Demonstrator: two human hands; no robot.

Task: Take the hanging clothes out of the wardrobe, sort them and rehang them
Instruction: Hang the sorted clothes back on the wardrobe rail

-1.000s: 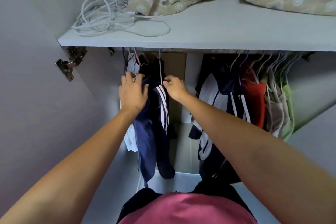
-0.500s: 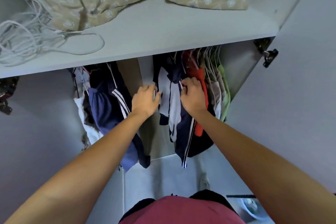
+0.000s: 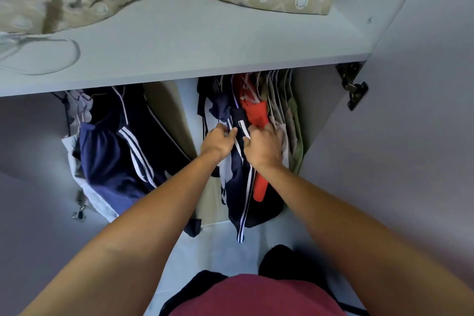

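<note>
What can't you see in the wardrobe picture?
Head view only:
- Rail and hanger hooks: hidden behind the shelf.
- Cord: cut off by the left edge.
- Fingertips of both hands, left and right: buried in the striped dark garment.

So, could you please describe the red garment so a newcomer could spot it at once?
Look under the wardrobe shelf at the right-hand cluster of hanging clothes. The red garment hangs between dark white-striped sportswear and pale beige tops, just above the right hand; it is the only bright red piece.

hands: two, left hand (image 3: 218, 141), right hand (image 3: 264, 146)
shelf (image 3: 205, 41): one
red top (image 3: 256, 115): one
hinges (image 3: 355, 87): two
</note>
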